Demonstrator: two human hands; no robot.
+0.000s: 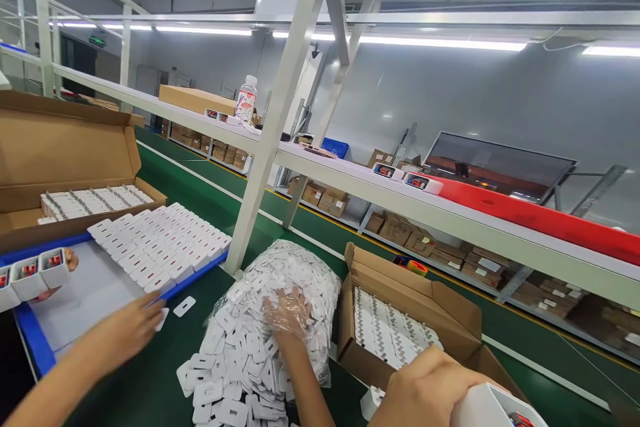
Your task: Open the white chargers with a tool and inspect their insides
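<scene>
Reaching into a clear plastic bag of white plastic plates (300, 260) is my left hand (289, 313), its fingers spread under the film and touching the plates. Many slotted plates have spilled toward the front of the bag. My right hand (425, 383), at the lower right, is closed over white plastic housings (493, 407). Red parts show inside the end housing; the hand covers most of the others. An open cardboard box (370, 363) packed with white pieces stands just beyond my right hand.
On the left, a co-worker's hand (117, 337) touches a plate, and their other hand holds white housings (30, 273). A blue-rimmed tray (37, 340) carries rows of white units. Another open carton (60, 147) stands behind. A slanted post (285, 93) and shelf (345, 180) rise over the green table.
</scene>
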